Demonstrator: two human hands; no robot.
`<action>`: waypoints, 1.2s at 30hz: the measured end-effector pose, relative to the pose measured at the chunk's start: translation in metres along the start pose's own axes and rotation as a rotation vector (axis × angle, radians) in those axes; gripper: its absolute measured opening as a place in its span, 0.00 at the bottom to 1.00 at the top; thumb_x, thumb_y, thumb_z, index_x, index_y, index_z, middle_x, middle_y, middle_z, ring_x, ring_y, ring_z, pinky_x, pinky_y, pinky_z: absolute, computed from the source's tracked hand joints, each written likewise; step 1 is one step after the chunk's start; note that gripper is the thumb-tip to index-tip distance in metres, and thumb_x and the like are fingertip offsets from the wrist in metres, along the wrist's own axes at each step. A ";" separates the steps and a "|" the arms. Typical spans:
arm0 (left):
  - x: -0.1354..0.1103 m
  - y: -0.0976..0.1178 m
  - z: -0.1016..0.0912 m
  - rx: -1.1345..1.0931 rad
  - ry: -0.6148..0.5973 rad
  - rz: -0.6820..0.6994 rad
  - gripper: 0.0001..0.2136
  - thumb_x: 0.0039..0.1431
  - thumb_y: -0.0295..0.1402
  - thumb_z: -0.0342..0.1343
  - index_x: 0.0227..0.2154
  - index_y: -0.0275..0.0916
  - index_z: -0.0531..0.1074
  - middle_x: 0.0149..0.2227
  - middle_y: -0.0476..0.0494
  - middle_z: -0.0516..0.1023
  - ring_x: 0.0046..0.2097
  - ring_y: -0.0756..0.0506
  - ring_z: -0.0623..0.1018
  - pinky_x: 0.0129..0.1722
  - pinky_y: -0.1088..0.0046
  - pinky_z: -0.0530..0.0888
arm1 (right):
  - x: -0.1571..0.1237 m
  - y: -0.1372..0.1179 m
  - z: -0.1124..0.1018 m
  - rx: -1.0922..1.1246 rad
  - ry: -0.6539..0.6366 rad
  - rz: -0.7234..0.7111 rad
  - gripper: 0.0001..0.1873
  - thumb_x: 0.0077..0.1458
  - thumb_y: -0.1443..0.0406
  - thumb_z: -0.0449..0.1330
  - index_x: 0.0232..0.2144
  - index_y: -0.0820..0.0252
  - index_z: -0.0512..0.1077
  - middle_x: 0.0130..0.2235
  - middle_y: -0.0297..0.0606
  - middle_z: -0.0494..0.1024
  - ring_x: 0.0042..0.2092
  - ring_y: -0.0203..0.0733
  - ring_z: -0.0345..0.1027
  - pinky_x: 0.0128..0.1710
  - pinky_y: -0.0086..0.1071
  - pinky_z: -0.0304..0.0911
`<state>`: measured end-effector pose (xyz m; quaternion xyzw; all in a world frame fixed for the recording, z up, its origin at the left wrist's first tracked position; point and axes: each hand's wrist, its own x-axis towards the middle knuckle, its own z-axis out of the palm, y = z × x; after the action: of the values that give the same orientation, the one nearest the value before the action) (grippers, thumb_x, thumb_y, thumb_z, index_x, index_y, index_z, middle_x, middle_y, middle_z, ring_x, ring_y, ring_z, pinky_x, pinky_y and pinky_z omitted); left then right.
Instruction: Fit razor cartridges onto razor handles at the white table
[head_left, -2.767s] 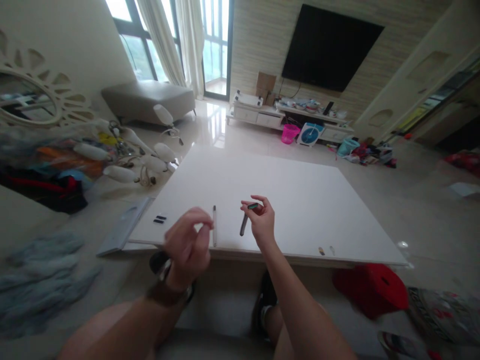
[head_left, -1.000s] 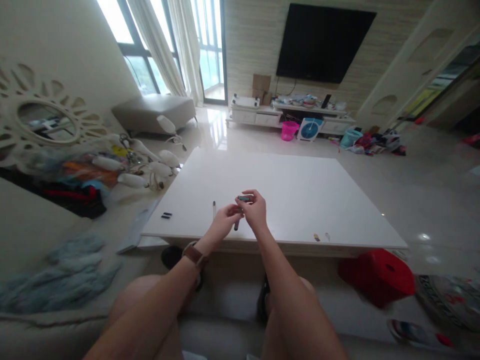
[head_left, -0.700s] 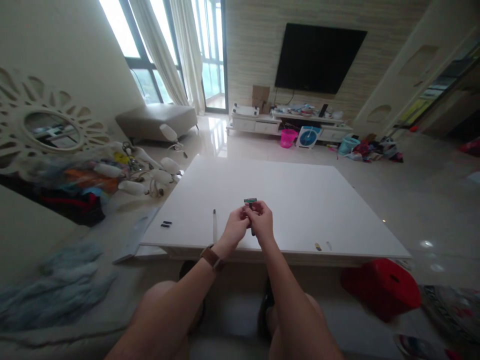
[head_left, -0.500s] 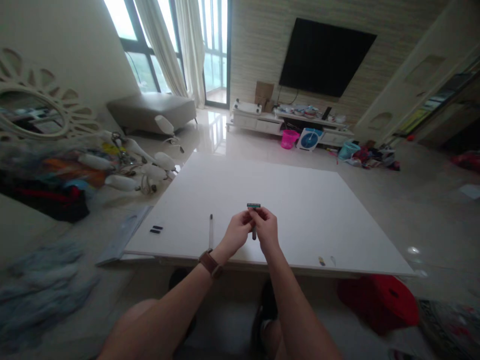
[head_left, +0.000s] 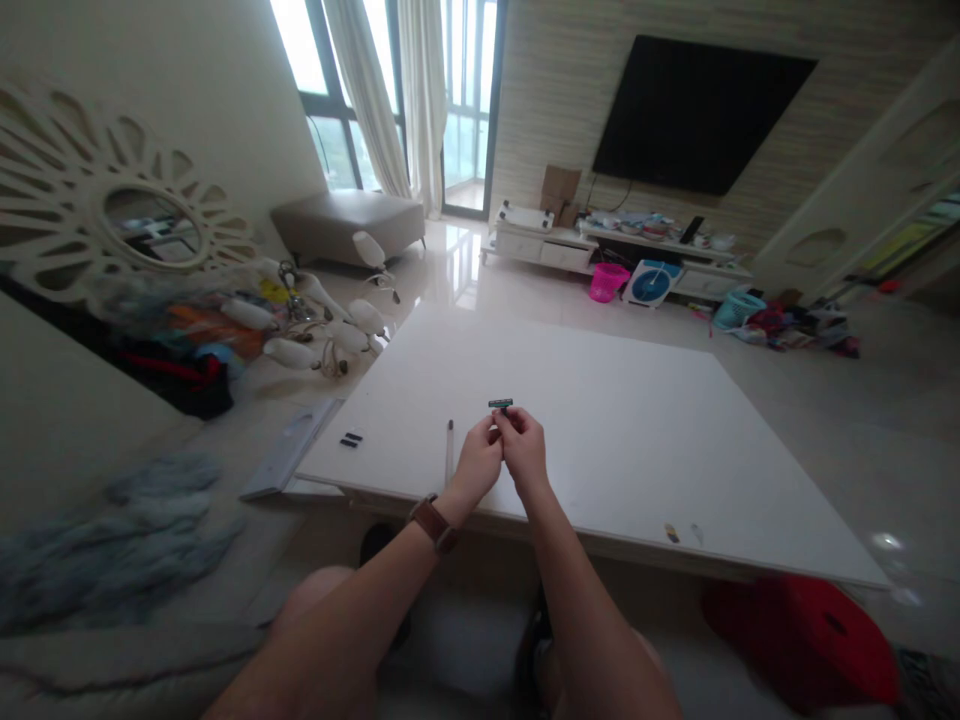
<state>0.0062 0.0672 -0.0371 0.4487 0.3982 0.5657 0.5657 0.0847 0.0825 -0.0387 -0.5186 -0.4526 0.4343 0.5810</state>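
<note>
Pinching a dark razor (head_left: 500, 404) — both hands (head_left: 480, 462) (head_left: 525, 450) close together — over the white tabletop (head_left: 637, 430).

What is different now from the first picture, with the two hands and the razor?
The left hand has moved right, past the slim stick, to meet the right hand at the razor; whether it grips is hidden. The razor has turned, its head now nearly level. Unchanged: the right hand holds the razor, and the slim stick and two dark strips lie on the table.
</note>
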 end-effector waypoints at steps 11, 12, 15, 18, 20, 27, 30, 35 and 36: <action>0.000 -0.001 0.039 0.180 -0.071 0.024 0.05 0.62 0.31 0.55 0.38 0.37 0.72 0.35 0.42 0.79 0.35 0.47 0.78 0.39 0.72 0.74 | -0.002 -0.012 -0.038 0.133 0.115 0.067 0.16 0.47 0.54 0.68 0.30 0.61 0.75 0.30 0.34 0.76 0.32 0.39 0.67 0.33 0.31 0.63; 0.004 0.000 0.039 0.201 -0.079 0.029 0.04 0.62 0.31 0.54 0.38 0.37 0.72 0.34 0.43 0.79 0.35 0.47 0.78 0.39 0.72 0.74 | 0.003 -0.011 -0.038 0.152 0.126 0.077 0.16 0.47 0.54 0.68 0.30 0.61 0.75 0.30 0.34 0.76 0.32 0.39 0.67 0.33 0.31 0.63; 0.017 0.000 0.035 0.227 -0.087 0.055 0.06 0.61 0.28 0.53 0.39 0.37 0.71 0.36 0.43 0.79 0.35 0.47 0.77 0.39 0.73 0.74 | 0.018 -0.005 -0.031 0.195 0.127 0.094 0.16 0.44 0.55 0.69 0.29 0.61 0.74 0.29 0.34 0.76 0.32 0.39 0.68 0.34 0.31 0.63; 0.027 -0.003 0.027 0.296 -0.061 0.066 0.08 0.60 0.26 0.52 0.42 0.37 0.71 0.37 0.42 0.79 0.35 0.47 0.77 0.39 0.72 0.73 | 0.030 0.003 -0.019 0.227 0.115 0.130 0.16 0.42 0.56 0.70 0.29 0.61 0.74 0.28 0.33 0.75 0.31 0.39 0.67 0.33 0.32 0.63; 0.031 -0.006 0.021 0.342 -0.035 0.050 0.09 0.60 0.26 0.52 0.43 0.38 0.72 0.37 0.42 0.79 0.36 0.45 0.77 0.39 0.71 0.73 | 0.035 0.007 -0.012 0.246 0.118 0.154 0.15 0.41 0.57 0.69 0.29 0.61 0.74 0.28 0.33 0.75 0.30 0.39 0.67 0.33 0.32 0.63; 0.031 -0.014 0.011 0.313 0.064 -0.027 0.09 0.61 0.29 0.54 0.43 0.40 0.75 0.38 0.42 0.80 0.40 0.43 0.79 0.43 0.68 0.74 | 0.030 0.009 0.007 0.256 0.178 0.174 0.13 0.41 0.59 0.66 0.28 0.62 0.74 0.27 0.32 0.75 0.30 0.38 0.66 0.32 0.31 0.62; 0.025 -0.011 0.011 0.239 0.110 -0.028 0.10 0.61 0.29 0.54 0.43 0.39 0.76 0.40 0.40 0.81 0.42 0.42 0.79 0.45 0.68 0.74 | 0.020 0.003 0.010 0.230 0.184 0.135 0.11 0.41 0.60 0.64 0.28 0.61 0.74 0.28 0.33 0.75 0.31 0.39 0.66 0.33 0.31 0.62; 0.012 -0.006 0.018 0.170 0.137 -0.030 0.08 0.60 0.31 0.55 0.39 0.38 0.77 0.39 0.40 0.81 0.43 0.41 0.79 0.46 0.68 0.74 | 0.004 -0.006 0.004 0.193 0.170 0.102 0.11 0.42 0.59 0.62 0.28 0.61 0.73 0.28 0.33 0.75 0.31 0.40 0.66 0.33 0.31 0.62; 0.009 -0.005 0.021 0.158 0.139 -0.037 0.08 0.60 0.31 0.55 0.39 0.38 0.78 0.39 0.40 0.81 0.43 0.41 0.79 0.45 0.68 0.74 | 0.002 -0.007 0.001 0.182 0.168 0.095 0.11 0.42 0.59 0.62 0.28 0.60 0.73 0.28 0.33 0.75 0.32 0.40 0.66 0.33 0.31 0.62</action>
<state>0.0280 0.0753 -0.0359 0.4444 0.4881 0.5517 0.5099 0.0839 0.0842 -0.0312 -0.5192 -0.3358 0.4556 0.6404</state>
